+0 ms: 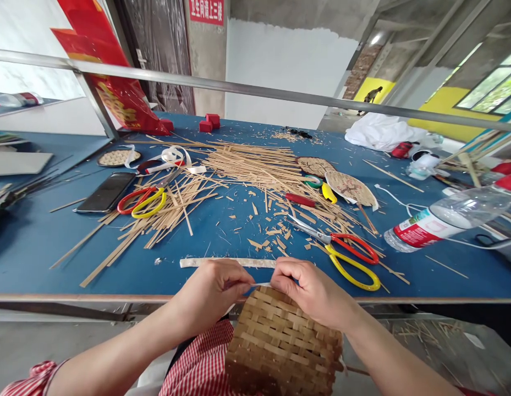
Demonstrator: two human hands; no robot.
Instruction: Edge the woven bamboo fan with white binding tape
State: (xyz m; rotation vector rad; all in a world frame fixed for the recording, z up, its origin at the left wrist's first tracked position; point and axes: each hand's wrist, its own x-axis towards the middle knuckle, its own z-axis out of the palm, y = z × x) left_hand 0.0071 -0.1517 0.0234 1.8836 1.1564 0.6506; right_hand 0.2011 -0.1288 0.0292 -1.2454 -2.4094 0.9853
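Note:
A woven bamboo piece [284,341], boxy like a small basket, rests tilted on my lap at the table's front edge. At its upper rim a thin whitish strip [261,284] runs taut between my hands. My left hand [224,283] pinches one end, just off the rim's left corner. Closed on the strip beside the rim, my right hand [300,283] also touches the weave. Part of what its fingers grip is hidden. Just beyond both hands a flat pale band [205,262] lies on the blue table [222,236].
Red-and-yellow scissors [341,247] lie at the right, and another pair [146,201] at the left near a phone [104,192]. Bamboo strips [255,165] and offcuts cover the middle. A plastic bottle [437,223] lies at right. A metal rail [263,88] crosses behind.

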